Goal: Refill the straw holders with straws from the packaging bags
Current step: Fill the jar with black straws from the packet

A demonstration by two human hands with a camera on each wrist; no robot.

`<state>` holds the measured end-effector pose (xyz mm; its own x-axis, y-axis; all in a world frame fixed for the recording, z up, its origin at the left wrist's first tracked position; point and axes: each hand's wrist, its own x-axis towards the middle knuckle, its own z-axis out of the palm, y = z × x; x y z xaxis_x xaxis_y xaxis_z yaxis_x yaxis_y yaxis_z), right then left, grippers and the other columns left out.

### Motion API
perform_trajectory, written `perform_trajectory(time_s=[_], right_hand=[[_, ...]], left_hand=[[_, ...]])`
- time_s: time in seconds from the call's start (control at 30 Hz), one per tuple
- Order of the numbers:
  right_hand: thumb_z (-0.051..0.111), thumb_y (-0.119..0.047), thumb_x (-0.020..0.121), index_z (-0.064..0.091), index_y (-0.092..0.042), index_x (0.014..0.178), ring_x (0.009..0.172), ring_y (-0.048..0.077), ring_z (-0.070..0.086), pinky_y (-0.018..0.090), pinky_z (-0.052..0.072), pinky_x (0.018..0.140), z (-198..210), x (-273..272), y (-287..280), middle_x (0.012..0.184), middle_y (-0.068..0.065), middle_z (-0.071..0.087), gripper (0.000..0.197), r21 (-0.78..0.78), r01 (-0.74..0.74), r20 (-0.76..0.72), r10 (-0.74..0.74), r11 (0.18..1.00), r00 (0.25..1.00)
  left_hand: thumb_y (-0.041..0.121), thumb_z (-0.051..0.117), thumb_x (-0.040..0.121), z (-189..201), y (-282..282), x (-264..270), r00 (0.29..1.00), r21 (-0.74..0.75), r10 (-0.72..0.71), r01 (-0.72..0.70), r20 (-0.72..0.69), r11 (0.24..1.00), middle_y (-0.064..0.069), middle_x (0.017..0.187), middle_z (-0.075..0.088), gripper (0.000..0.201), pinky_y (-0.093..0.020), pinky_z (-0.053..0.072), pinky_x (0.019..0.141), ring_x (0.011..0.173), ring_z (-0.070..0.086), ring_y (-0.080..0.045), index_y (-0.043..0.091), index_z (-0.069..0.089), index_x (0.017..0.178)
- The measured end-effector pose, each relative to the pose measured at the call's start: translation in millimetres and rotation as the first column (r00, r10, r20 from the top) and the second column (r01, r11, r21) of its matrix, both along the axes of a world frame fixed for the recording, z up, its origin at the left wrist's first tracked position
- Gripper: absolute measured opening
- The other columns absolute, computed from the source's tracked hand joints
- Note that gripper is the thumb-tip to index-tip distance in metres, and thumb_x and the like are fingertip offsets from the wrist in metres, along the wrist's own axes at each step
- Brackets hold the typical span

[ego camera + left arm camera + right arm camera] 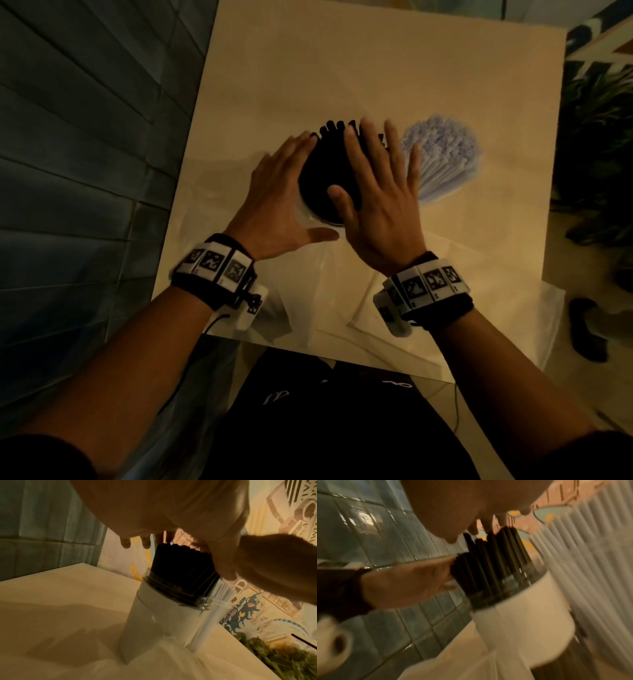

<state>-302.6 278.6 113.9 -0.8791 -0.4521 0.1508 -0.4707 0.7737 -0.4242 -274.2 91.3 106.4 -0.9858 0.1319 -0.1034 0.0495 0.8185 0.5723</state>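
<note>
Your left hand (279, 202) is flat and spread, fingers straight, pressed against the left side of the black straws (325, 164) at the centre of the head view. Your right hand (376, 202) mirrors it from the right, fingers straight and fanned, palm laid against the bundle with the thumb across its near side. Neither hand curls round anything; both just press the bundle between them.

The black straws stand upright in a straw holder (154, 622), a clear jar with a white wrap, sitting mid-table. In the left wrist view its threaded clear neck shows just under the dark bundle, and your fingertips (126, 545) hang level with the straw tops. In the right wrist view, blurred as it is, the black straw tips are uneven, some higher than others.

Just right of that holder, centre-right in the head view, a second holder is packed with white straws (442, 154) that fan outward at the top. The two holders stand close together; you cannot tell whether they touch.

Clear packaging bags (342, 301) lie crumpled on the pale table (376, 68) at the lower centre, between your wrists. A tiled wall (85, 137) fills the left of the frame.
</note>
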Motion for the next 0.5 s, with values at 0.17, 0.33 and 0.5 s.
perform_trajectory(time_s=[0.17,0.33,0.5], right_hand=[[0.024,-0.052,0.104,0.020,-0.019,0.157,0.153,0.030,0.000,0.062,0.004,0.119,-3,-8,-6,0.165,0.006,0.012,0.062,0.142,-0.030,0.044,0.023,0.989,0.999],[0.036,-0.044,0.104,0.037,-0.014,0.150,0.150,0.032,0.015,0.056,0.013,0.120,12,6,-1,0.159,0.010,0.030,0.056,-0.066,-0.025,-0.019,0.024,0.997,1.000],[0.054,-0.014,0.098,0.065,-0.005,0.088,0.076,0.021,0.056,0.032,0.046,0.067,17,57,15,0.085,0.007,0.061,0.017,-0.435,-0.129,0.039,0.161,0.891,0.986]], left_hand=[[0.075,0.065,0.060,-7,11,-4,0.992,0.164,0.101,-0.112,0.074,0.980,-0.004,0.164,0.011,0.128,-0.055,0.028,0.116,0.148,0.021,-0.023,0.017,0.003,0.156],[0.065,0.074,0.063,-4,15,-7,0.992,0.248,0.095,-0.112,0.081,0.962,-0.004,0.163,0.011,0.131,-0.050,0.035,0.114,0.147,0.026,-0.022,0.018,-0.005,0.156],[0.030,0.081,0.078,-12,-29,49,0.956,0.283,0.285,-0.292,0.068,0.913,-0.005,0.159,0.025,0.104,-0.032,0.030,0.115,0.144,0.030,-0.016,0.013,0.014,0.155]])
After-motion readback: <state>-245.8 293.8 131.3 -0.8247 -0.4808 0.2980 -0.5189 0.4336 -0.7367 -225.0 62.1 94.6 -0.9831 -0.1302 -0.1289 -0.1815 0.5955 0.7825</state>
